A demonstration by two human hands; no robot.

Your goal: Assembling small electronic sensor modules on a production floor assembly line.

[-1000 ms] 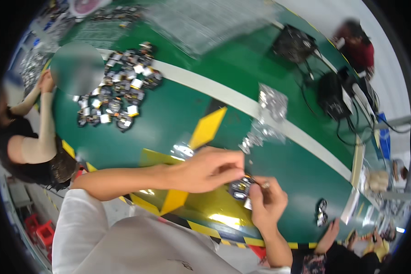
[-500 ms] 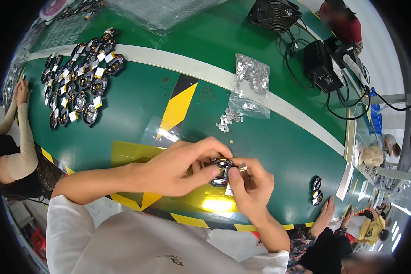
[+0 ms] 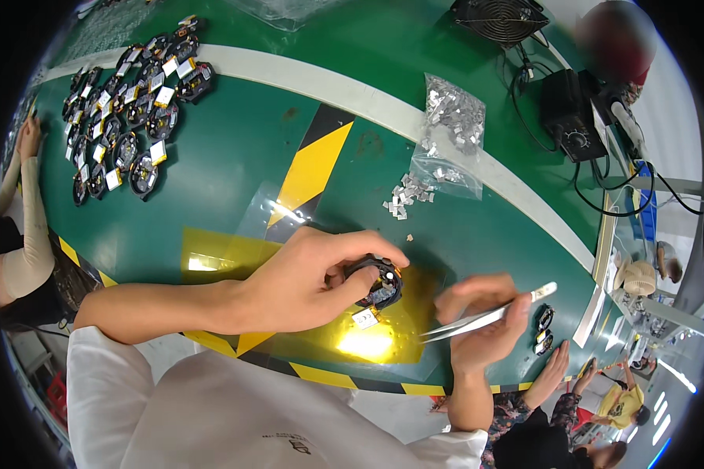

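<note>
My left hand (image 3: 301,273) is closed round the edge of a round black device housing (image 3: 385,289), its thumb and forefinger gripping the rim. Inside the housing a small circuit board shows, and a flat silver battery (image 3: 364,317) hangs out on the near side. Both are above a transparent yellow sheet (image 3: 211,244) on the green table. To the right of the housing, my right hand (image 3: 489,324) is closed on metal tweezers (image 3: 477,319). Their slightly parted tips point left, apart from the housing, with nothing visible between them.
Several similar housings with batteries (image 3: 125,117) crowd the far left. Small silver pieces (image 3: 405,197) lie loose beside a clear bag (image 3: 454,125) of more. Two housings (image 3: 544,328) rest at right, near a co-worker's hand (image 3: 551,371). A fan (image 3: 502,19) and black control box (image 3: 572,117) stand behind.
My right hand has moved right, away from the housing, and the tweezers now extend across it. My left hand still holds the housing, now turned, with its battery towards me. The view has shifted slightly.
</note>
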